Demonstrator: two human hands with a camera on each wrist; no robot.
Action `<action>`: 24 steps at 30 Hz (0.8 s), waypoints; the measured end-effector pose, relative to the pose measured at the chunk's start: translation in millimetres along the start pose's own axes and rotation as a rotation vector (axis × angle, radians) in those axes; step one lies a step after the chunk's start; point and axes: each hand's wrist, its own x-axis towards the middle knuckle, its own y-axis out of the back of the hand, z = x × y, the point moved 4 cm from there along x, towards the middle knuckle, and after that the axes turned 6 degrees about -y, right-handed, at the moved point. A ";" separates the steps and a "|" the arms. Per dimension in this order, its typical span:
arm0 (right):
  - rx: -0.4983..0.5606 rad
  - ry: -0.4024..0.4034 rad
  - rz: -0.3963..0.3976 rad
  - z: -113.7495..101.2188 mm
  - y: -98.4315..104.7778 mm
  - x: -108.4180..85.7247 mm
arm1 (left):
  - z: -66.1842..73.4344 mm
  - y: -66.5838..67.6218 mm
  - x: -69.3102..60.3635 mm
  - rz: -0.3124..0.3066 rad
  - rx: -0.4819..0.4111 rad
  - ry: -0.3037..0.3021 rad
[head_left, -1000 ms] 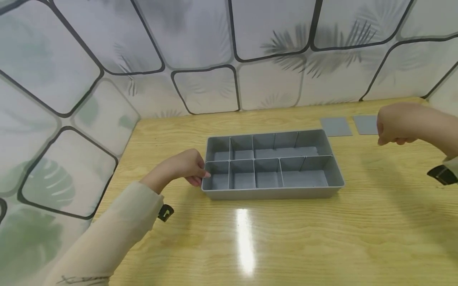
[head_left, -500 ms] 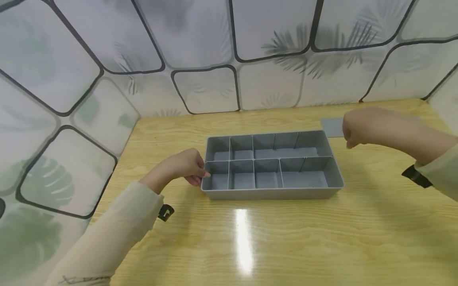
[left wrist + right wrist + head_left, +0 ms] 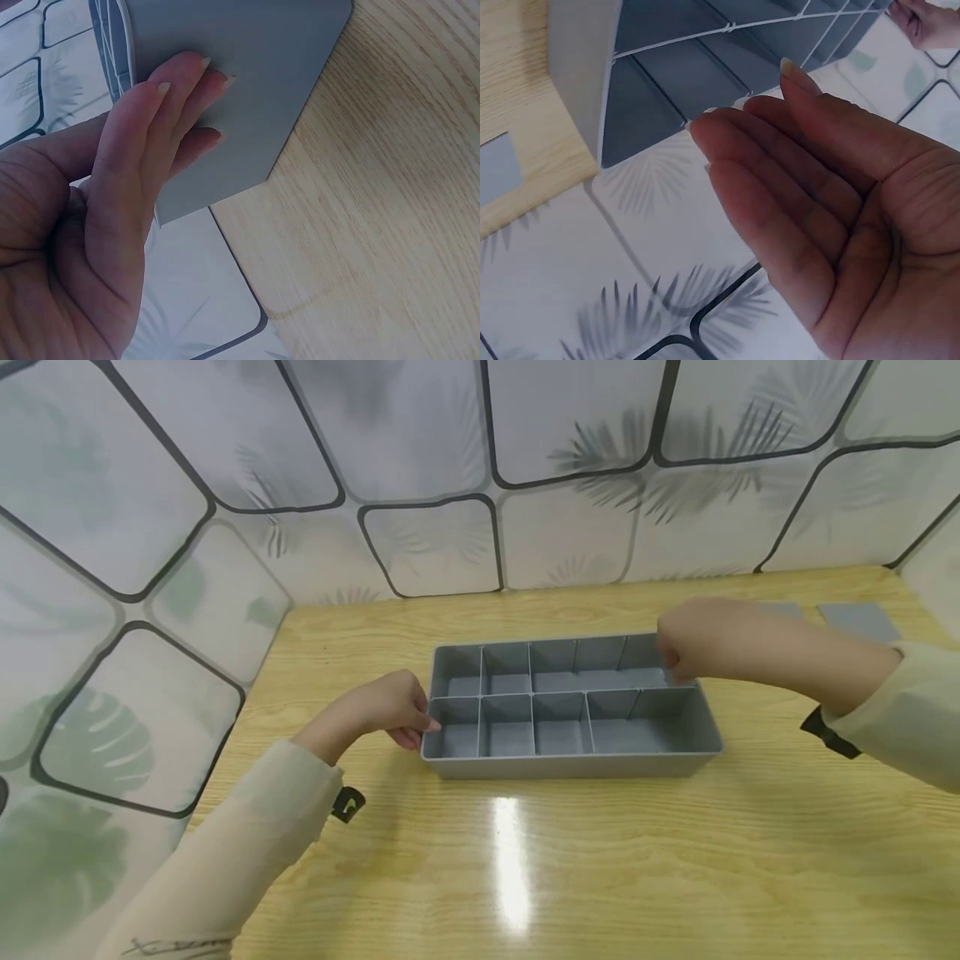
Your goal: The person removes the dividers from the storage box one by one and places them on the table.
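Observation:
A grey divided organizer tray (image 3: 570,767) lies on the table, its thin partitions forming several compartments in two rows. My left hand (image 3: 386,703) grips its left end wall, the thumb over the rim. In the left wrist view the fingers (image 3: 191,86) press flat on the outside of that wall; the thumb's tip is hidden. Over the tray's back right corner hovers my right hand (image 3: 708,639). Its fingers bend loosely with nothing between them and the thumb, as the right wrist view shows. The right hand covers part of the back right compartment.
Flat grey squares lie behind the right forearm: one (image 3: 858,620) in view, another (image 3: 783,609) partly hidden. The wooden table (image 3: 630,868) reaches a patterned wall covering (image 3: 566,539) at the back and left.
My right hand has moved left from above the grey squares to the tray's back right corner. The left hand and the tray have stayed in place.

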 end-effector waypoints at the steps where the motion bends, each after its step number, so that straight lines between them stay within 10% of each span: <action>1: 0.004 0.009 -0.002 -3.1 0.2 -0.5 | -0.2 0.1 0.0 -0.001 -0.001 -0.001; 17: -0.074 0.172 0.008 -49.7 -5.3 11.0 | 0.8 -1.2 -1.3 0.000 -0.002 0.006; 24: -0.183 0.398 0.044 -65.2 -10.1 15.5 | 0.7 -0.3 -0.9 0.006 -0.003 0.015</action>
